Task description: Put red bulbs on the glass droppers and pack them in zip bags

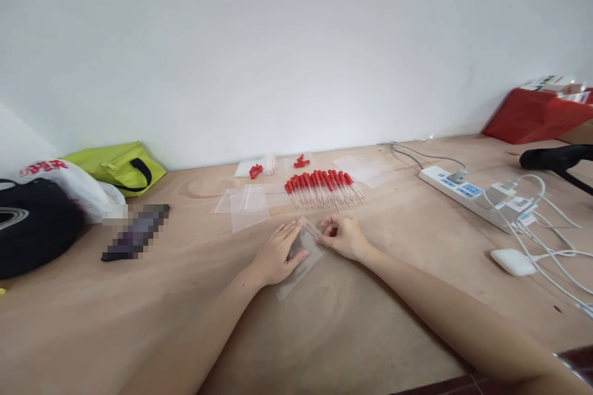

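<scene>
A clear plastic bag [296, 273] lies on the wooden table between my hands. My left hand [278, 253] rests with fingers spread on the bag's left side. Thumb and finger of my right hand [343, 236] pinch the bag's upper right edge, by its seal strip. Just beyond the hands is a row of red-tipped sticks [324, 188], their pale ends toward me. More clear bags [250, 207] lie to the left of the row, and others [364, 170] behind it at the right.
Small red pieces [256, 171] sit on bags near the wall. A pixelated dark object [138, 233], a green bag [120, 166] and a black bag [41, 225] are left. At right are a power strip [463, 192], white cables, a white charger [513, 261] and a red bag [532, 116].
</scene>
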A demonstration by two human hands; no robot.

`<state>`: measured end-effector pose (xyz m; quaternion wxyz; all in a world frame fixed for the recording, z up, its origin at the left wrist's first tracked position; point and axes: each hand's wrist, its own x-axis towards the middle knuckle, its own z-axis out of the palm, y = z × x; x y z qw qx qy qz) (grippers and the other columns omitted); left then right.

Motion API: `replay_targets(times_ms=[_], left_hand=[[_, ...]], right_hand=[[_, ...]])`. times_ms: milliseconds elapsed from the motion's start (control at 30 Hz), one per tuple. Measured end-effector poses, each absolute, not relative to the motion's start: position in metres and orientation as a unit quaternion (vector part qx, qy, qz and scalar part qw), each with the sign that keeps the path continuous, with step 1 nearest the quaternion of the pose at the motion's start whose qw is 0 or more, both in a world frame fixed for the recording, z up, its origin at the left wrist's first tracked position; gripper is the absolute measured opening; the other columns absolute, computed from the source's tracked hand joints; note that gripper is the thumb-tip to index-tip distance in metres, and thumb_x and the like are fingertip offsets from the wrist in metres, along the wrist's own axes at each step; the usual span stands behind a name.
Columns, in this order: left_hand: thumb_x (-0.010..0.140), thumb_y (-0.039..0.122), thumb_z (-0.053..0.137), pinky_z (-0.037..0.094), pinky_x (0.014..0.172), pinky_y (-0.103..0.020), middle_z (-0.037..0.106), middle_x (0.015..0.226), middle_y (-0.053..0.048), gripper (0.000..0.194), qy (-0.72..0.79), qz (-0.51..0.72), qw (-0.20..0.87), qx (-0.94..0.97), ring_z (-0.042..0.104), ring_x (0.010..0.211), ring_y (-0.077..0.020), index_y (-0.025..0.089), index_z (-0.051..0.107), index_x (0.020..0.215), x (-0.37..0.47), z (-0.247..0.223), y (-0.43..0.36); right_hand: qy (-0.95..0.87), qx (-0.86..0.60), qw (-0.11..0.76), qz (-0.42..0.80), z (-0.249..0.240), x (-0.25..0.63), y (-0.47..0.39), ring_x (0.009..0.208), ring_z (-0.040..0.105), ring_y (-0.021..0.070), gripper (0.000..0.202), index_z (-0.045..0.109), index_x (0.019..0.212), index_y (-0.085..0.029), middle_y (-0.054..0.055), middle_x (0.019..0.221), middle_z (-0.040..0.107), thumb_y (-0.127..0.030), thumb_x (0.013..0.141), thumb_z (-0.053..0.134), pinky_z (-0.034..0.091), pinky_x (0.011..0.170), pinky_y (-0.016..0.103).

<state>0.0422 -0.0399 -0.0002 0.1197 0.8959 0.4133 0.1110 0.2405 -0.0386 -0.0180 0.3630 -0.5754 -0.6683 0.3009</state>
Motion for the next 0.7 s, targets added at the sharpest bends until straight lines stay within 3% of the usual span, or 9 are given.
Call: replay_targets(times_ms=[233, 400, 700], left_hand=[[0.084, 0.042, 0.041, 0.024, 0.105, -0.041, 0.03, 0.139, -0.007, 0.058, 0.34, 0.1, 0.136, 0.925, 0.028, 0.127, -0.0217, 0.02, 0.023, 0.135, 0.031, 0.006, -0.029], [0.084, 0.041, 0.042, 0.023, 0.105, -0.042, 0.03, 0.139, -0.006, 0.06, 0.322, 0.097, 0.14, 0.931, 0.029, 0.127, -0.0209, 0.021, 0.019, 0.136, 0.03, 0.006, -0.026], [0.086, 0.041, 0.04, 0.018, 0.107, -0.04, 0.03, 0.139, -0.005, 0.06, 0.292, 0.088, 0.145, 0.941, 0.03, 0.126, -0.0175, 0.023, 0.014, 0.137, 0.028, 0.004, -0.024]], right_hand=[[-0.698, -0.505, 0.361, 0.357, -0.019, 0.243, -0.037, 0.06, 0.057, 0.0122, 0.036, 0.054, 0.09, -0.02, 0.001, 0.074, 0.067, -0.039, 0.063, 0.067, 0.04, 0.061, 0.028], [-0.722, -0.476, 0.368, 0.342, -0.018, 0.242, -0.038, 0.063, 0.057, 0.0121, 0.044, 0.049, 0.094, -0.02, 0.001, 0.078, 0.065, -0.036, 0.059, 0.07, 0.04, 0.061, 0.027], [-0.739, -0.407, 0.372, 0.386, -0.01, 0.241, -0.047, 0.054, 0.048, 0.0087, 0.018, 0.045, 0.09, -0.021, -0.003, 0.067, 0.055, -0.025, 0.074, 0.052, 0.036, 0.047, 0.02]])
